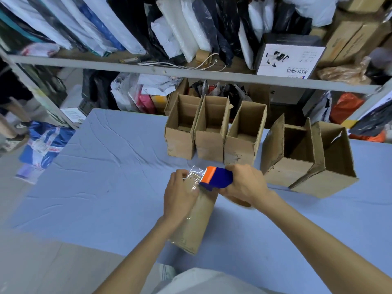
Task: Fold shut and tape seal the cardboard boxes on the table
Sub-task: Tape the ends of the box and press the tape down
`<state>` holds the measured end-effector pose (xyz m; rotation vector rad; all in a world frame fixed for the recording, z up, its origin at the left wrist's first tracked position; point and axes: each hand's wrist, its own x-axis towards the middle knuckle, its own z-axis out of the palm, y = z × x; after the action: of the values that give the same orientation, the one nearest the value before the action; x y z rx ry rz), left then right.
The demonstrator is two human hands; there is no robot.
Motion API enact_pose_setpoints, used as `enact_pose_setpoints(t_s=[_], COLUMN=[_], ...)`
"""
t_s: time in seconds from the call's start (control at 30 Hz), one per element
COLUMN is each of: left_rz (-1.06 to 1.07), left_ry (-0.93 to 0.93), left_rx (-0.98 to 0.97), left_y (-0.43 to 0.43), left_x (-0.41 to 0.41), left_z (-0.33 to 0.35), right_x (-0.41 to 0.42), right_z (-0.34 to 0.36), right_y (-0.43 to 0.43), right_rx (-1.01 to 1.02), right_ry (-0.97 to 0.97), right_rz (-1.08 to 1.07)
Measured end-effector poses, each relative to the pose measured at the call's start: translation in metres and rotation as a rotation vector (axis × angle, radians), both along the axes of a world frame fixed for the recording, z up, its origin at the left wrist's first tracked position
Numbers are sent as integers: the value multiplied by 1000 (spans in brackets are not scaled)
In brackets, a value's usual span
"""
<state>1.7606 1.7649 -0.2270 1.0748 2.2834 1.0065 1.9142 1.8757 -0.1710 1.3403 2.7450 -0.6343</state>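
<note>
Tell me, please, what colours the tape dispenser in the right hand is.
The tape dispenser is dark blue with an orange front end, seen best in the head view.

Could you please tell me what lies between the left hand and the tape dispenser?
In the head view, a stretch of clear tape spans from the left hand to the tape dispenser, which the right hand grips, over the closed box.

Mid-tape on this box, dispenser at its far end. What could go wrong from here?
The tape between the left hand and the tape dispenser looks crumpled; it may seal the box wrinkled. The dispenser's toothed edge lies near the left fingers; tearing off could nick them. The right hand works close to the open boxes and could knock one.
</note>
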Motion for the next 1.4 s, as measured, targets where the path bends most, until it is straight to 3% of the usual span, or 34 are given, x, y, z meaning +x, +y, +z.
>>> enact_pose_setpoints(t_s=[0.2, 0.27, 0.73, 1.13, 1.4], left_rz=[-143, -159, -213, -216, -211], left_ry=[462, 519, 458, 423, 442], left_rx=[-286, -293, -288, -316, -315], left_y=[1, -3, 0, 0, -1], left_x=[25, 19, -1, 3, 6], left_z=[-18, -23, -21, -12, -17], right_x=[-13, -17, 18, 78, 36], right_z=[-3, -6, -19, -24, -9], right_y=[0, -2, -5, -15, -5], right_rx=[24, 10, -63, -87, -2], right_ry=[-6, 9, 101, 31, -289], right_rz=[-24, -22, -30, -67, -24])
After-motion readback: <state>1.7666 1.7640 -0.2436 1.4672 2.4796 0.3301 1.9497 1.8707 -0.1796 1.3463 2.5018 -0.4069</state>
